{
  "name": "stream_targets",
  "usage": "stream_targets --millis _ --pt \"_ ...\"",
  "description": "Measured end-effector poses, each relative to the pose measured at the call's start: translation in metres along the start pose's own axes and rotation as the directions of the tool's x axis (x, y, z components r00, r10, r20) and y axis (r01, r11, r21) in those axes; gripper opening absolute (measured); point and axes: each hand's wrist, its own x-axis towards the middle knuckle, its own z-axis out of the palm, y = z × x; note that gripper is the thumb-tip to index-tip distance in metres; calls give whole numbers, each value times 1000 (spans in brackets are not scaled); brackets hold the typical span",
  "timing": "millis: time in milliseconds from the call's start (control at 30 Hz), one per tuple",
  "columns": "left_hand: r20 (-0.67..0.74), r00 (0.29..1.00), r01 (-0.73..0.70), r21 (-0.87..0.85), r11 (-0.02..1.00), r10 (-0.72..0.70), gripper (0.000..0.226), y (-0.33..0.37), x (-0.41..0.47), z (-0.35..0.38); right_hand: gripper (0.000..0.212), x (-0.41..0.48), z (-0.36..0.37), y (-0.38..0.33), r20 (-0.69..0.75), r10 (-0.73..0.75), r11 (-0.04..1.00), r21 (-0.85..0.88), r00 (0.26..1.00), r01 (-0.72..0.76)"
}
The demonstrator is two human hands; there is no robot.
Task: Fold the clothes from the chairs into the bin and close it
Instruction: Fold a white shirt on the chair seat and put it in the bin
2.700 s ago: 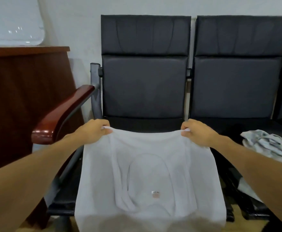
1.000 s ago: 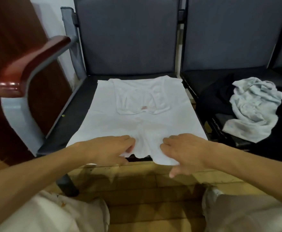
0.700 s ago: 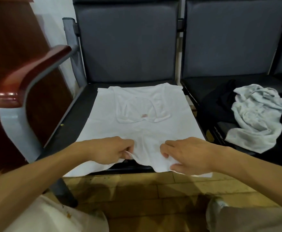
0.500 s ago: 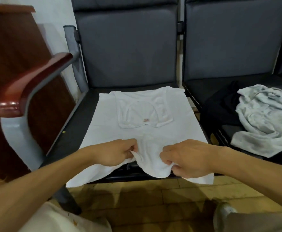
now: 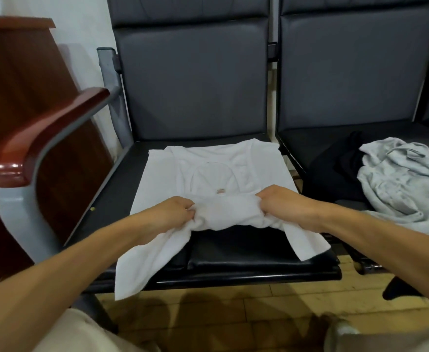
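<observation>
Shirt: white shirt [image 5: 208,171] lies on the seat [image 5: 246,252] of the left chair. The collar is toward the backrest and the long axis runs from front edge to back edge.
Hem: bunched and lifted at mid-seat, just short of the neck label. Two loose corners trail toward the front edge, and the left one hangs over it.
Left hand [image 5: 168,212]: fingers [image 5: 186,208] curled, pinching the left end of the bunch.
Right hand [image 5: 282,205]: fingers [image 5: 263,199] curled, gripping the right end.
Relation: the collar lies straight ahead of both hands. The hands are level across the shirt's width, neither one nearer.
Next (judged): carry the hem forward onto the collar to halve the length. The trailing corners will likely need tucking in.
Neighbours: grey garment [image 5: 399,184] and black garment [image 5: 335,166], crumpled on the seat to the right.
Bin: not in view.
</observation>
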Motion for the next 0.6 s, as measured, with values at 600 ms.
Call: stream_targets --millis 600 --pt "-202 935 -185 420 888 291 19 -40 -11 -44 13 43 -37 45 -447 139 950 312 884 8"
